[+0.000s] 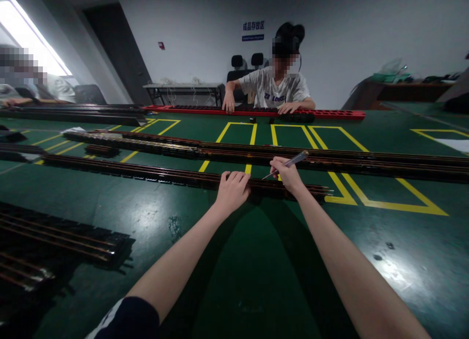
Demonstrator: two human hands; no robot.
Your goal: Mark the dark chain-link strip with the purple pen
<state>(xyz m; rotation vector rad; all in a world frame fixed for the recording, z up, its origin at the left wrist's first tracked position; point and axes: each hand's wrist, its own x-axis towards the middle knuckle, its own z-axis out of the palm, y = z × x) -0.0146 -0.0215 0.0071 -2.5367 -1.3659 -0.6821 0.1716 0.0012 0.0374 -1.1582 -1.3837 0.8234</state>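
A long dark strip (164, 174) with copper-coloured bars running along it lies across the green table in front of me. My left hand (233, 190) is closed over this strip, its fingers curled onto the far edge. Right of it, my right hand (287, 175) grips a slim screwdriver (297, 158) with a translucent handle, held like a pen. Its thin metal shaft slants down to the left, and the tip is at the strip, near my left fingers. Whether the tip touches the strip I cannot tell.
More long dark strips (351, 162) lie just beyond, and others (66, 231) at the near left. Yellow tape outlines (403, 208) mark the green table (242, 280). Across it, a person (280, 87) has both hands at a red rail (337, 115). Another person sits far left.
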